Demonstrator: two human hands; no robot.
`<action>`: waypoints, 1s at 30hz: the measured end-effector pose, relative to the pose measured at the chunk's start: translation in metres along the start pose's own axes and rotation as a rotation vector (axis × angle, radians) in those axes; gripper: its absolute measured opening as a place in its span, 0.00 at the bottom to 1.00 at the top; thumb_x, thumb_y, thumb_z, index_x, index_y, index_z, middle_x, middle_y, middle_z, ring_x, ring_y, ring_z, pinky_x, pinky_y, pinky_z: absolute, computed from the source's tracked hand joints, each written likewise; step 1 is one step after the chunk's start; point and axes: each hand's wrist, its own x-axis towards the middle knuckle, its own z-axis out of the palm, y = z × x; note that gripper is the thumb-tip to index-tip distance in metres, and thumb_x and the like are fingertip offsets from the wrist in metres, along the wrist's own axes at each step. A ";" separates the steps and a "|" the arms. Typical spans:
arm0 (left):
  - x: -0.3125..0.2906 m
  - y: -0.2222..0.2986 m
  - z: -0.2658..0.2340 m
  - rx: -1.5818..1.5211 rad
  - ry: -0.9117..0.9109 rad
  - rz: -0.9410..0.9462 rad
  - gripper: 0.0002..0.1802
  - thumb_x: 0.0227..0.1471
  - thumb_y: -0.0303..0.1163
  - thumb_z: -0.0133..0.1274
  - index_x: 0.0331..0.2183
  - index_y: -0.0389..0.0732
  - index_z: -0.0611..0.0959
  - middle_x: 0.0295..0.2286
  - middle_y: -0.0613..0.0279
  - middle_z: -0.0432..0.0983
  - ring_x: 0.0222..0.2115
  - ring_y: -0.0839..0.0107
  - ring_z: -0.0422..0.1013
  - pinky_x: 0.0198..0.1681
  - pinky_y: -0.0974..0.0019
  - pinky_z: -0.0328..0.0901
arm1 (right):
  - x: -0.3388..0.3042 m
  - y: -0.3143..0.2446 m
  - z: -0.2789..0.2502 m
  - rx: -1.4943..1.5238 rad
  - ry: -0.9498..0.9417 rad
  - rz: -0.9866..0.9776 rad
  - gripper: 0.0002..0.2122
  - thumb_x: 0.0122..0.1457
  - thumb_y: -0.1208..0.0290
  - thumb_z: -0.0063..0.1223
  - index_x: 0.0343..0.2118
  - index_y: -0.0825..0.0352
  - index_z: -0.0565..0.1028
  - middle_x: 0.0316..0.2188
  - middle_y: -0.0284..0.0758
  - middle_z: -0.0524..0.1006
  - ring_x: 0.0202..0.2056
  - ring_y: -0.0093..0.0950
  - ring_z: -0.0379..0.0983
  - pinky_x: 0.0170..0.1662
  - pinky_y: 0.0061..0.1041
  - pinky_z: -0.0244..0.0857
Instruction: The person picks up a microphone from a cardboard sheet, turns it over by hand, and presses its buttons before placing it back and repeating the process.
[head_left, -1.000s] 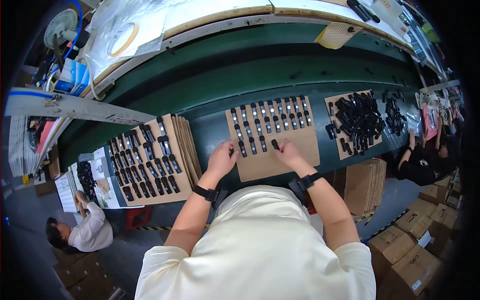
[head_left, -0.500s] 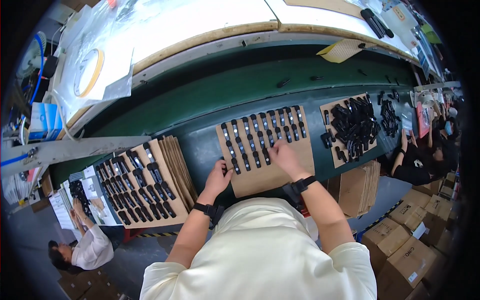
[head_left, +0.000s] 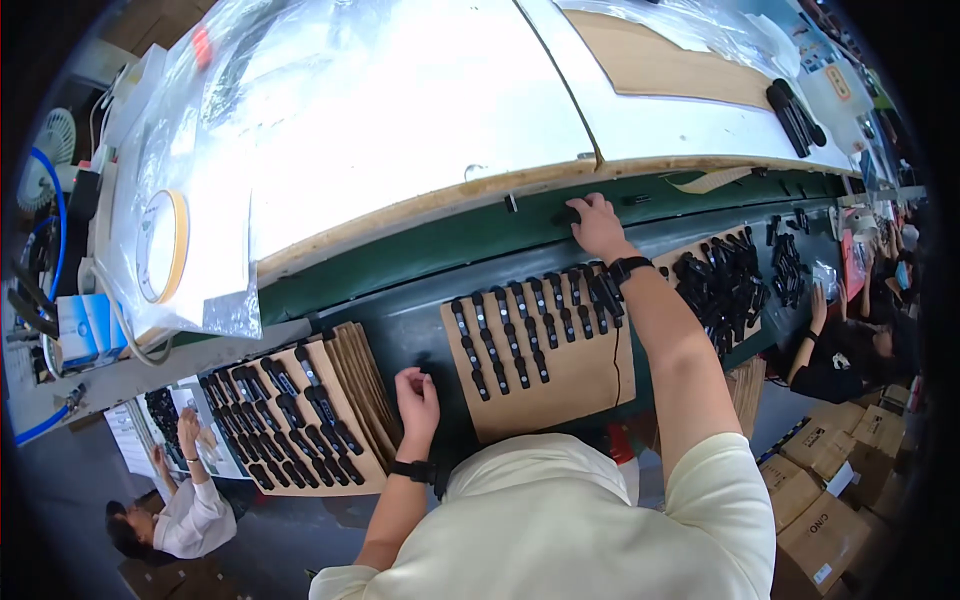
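My right hand (head_left: 598, 228) reaches far over the green belt, its fingers closed on a small black stick-shaped device (head_left: 573, 214), mostly covered by the fingers. My left hand (head_left: 417, 402) rests just left of a brown cardboard sheet (head_left: 580, 395), fingers loosely curled and thumb apart, holding nothing. Rows of short black devices (head_left: 517, 345), each with a pale spot, lie on the far part of that sheet. Near its right edge, my right wrist's black band has a dark strap or cord hanging below it.
A heap of black devices (head_left: 715, 285) lies on cardboard at the right. A filled sheet (head_left: 330, 455) and stacked cardboard (head_left: 362, 385) stand left. Beyond the belt runs a white bench (head_left: 430, 110). Co-workers sit at both sides; cartons (head_left: 825, 535) stand lower right.
My right hand has left the rows on the cardboard and stretched forward to the device on the belt. My left hand has drawn away from the sheet's left edge. The view has tilted up.
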 end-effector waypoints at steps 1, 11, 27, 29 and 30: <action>0.000 0.007 -0.004 -0.020 0.048 0.027 0.12 0.55 0.24 0.51 0.41 0.35 0.70 0.33 0.57 0.71 0.30 0.71 0.70 0.36 0.69 0.65 | 0.006 -0.001 0.005 -0.039 -0.015 -0.009 0.14 0.51 0.70 0.57 0.43 0.58 0.74 0.48 0.41 0.68 0.49 0.41 0.67 0.50 0.38 0.65; 0.004 0.082 -0.027 -0.144 0.082 0.229 0.10 0.56 0.21 0.49 0.41 0.37 0.71 0.36 0.60 0.70 0.36 0.73 0.68 0.43 0.71 0.63 | -0.010 -0.032 -0.010 0.141 -0.151 -0.061 0.14 0.51 0.72 0.58 0.42 0.63 0.73 0.37 0.39 0.75 0.43 0.41 0.71 0.47 0.38 0.67; -0.044 0.230 -0.074 -0.097 -0.339 0.906 0.20 0.41 0.25 0.61 0.42 0.39 0.79 0.34 0.57 0.77 0.36 0.60 0.73 0.54 0.52 0.61 | -0.226 -0.180 -0.205 0.770 0.115 -0.525 0.13 0.46 0.82 0.60 0.37 0.69 0.76 0.30 0.36 0.77 0.32 0.33 0.71 0.39 0.29 0.63; -0.057 0.235 -0.080 -0.118 -0.336 0.919 0.19 0.41 0.25 0.61 0.41 0.38 0.80 0.33 0.57 0.78 0.36 0.61 0.74 0.55 0.50 0.60 | -0.240 -0.184 -0.212 0.776 0.153 -0.548 0.13 0.45 0.82 0.60 0.36 0.69 0.76 0.30 0.36 0.77 0.31 0.33 0.71 0.38 0.29 0.63; -0.064 0.237 -0.083 -0.142 -0.333 0.931 0.19 0.41 0.24 0.62 0.39 0.38 0.80 0.33 0.58 0.78 0.36 0.62 0.75 0.55 0.49 0.59 | -0.246 -0.185 -0.216 0.778 0.173 -0.560 0.13 0.44 0.82 0.60 0.36 0.69 0.76 0.29 0.36 0.77 0.31 0.33 0.71 0.38 0.29 0.63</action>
